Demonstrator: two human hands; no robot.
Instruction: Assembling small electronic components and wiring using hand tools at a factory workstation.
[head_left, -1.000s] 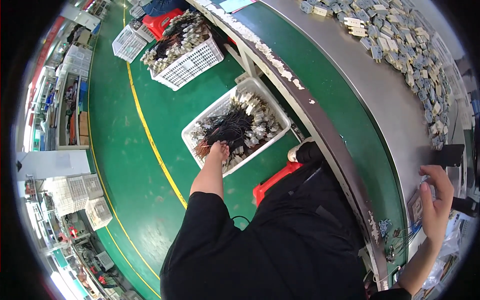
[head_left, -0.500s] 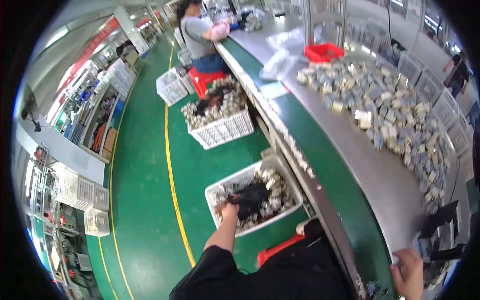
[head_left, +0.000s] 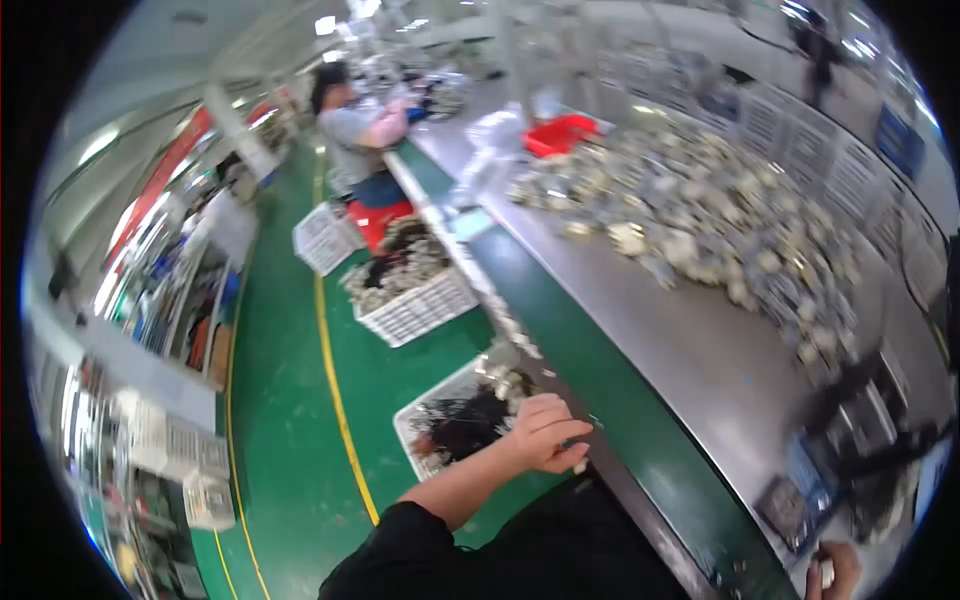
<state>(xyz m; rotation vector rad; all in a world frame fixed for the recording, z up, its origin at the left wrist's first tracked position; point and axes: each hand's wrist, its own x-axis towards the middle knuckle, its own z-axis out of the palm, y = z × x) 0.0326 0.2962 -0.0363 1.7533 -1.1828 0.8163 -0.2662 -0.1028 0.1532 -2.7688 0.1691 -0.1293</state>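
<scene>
My left hand (head_left: pixel 548 433) is over the near edge of the workbench, its fingers curled in. A small pale bit shows at its fingertips, too blurred to name. Beneath and left of that hand, a white plastic crate (head_left: pixel 436 388) on the floor holds dark cables and whitish parts. At the lower right, my right hand (head_left: pixel 838 568) has its fingers closed round a small white piece (head_left: pixel 827 572). It is beside a dark device (head_left: pixel 790 508) on the metal bench top (head_left: pixel 640 310). A large heap of small grey and cream parts (head_left: pixel 710 220) covers the bench's far side.
A green strip (head_left: pixel 590 355) runs along the bench. A red tray (head_left: pixel 560 134) and clear plastic bags (head_left: pixel 488 150) lie further back. Another full white crate (head_left: pixel 420 308) stands on the floor near a seated co-worker (head_left: pixel 352 150). Shelves (head_left: pixel 200 300) line the left.
My left hand has come up out of the crate and moved right to the bench edge. My right hand has shifted lower in view and now shows a white piece. The view has turned.
</scene>
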